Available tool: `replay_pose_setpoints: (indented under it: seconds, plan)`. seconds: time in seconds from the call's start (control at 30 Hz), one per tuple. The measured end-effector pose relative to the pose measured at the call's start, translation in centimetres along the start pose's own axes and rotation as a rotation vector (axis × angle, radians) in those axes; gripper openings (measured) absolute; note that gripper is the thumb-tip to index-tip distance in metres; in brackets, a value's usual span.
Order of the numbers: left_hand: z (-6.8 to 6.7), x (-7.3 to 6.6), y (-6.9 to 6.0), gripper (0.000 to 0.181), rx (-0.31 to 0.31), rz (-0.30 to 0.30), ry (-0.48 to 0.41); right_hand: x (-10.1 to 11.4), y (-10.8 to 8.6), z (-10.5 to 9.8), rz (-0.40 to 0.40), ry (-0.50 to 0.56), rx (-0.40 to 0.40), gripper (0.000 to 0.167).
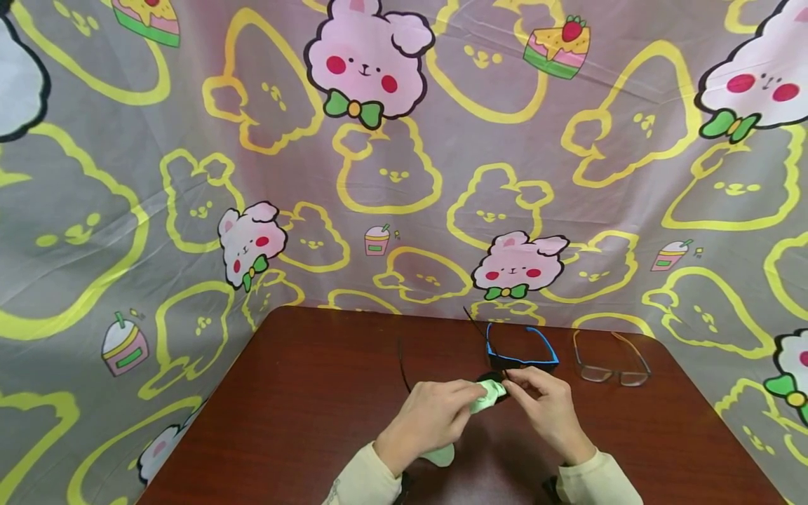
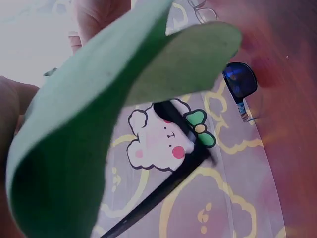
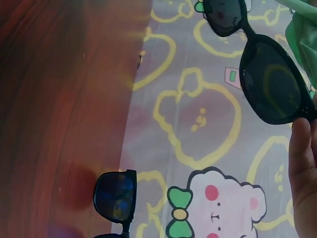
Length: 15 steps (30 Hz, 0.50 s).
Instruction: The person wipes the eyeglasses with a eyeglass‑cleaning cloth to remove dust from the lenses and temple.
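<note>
Black sunglasses (image 3: 272, 82) with dark lenses are held up over the table, their temples pointing away from me in the head view. My right hand (image 1: 549, 403) pinches them at the corner of the frame, by one lens. In my left hand (image 1: 435, 414) is a light green cloth (image 1: 487, 397), its upper part bunched at a lens and its lower end hanging below the palm. Close to the left wrist camera, the cloth hides much of the hands, while one black temple (image 2: 163, 191) shows beneath it.
Behind the hands, sunglasses with blue temples (image 1: 524, 362) lie on the brown table (image 1: 303, 407). To their right are clear-lensed glasses (image 1: 612, 375) with orange-brown temples. A curtain (image 1: 404, 273) with rabbit prints surrounds the table's back and sides.
</note>
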<state>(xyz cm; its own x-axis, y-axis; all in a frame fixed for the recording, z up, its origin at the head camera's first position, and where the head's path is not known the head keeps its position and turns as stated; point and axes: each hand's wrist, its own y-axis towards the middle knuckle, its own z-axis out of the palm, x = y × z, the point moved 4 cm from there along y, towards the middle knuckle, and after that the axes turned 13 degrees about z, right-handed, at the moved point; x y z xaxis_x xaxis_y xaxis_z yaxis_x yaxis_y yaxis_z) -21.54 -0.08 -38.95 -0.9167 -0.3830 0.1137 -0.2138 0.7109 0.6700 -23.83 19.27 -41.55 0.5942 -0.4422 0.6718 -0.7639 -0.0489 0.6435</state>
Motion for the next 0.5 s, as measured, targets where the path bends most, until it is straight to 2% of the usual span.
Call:
replay_pose_setpoints:
  seconds: [0.1, 0.23, 0.37, 0.5]
  plan:
    - [-0.4, 0.1, -0.2, 0.025, -0.047, 0.007, -0.011, -0.2, 0.0, 0.0, 0.012, -0.013, 0.022, 0.022]
    - [-0.8, 0.2, -0.4, 0.029, -0.113, 0.044, -0.013, 0.0, 0.0, 0.0, 0.002, -0.054, 0.041, 0.024]
    - [-1.4, 0.3, -0.4, 0.032, -0.187, 0.096, 0.022, 0.6, 0.0, 0.1, -0.040, -0.072, 0.035, 0.031]
    - [-2.0, 0.5, -0.3, 0.033, -0.265, 0.107, 0.046, 1.1, 0.2, 0.2, -0.075, -0.077, 0.021, 0.030]
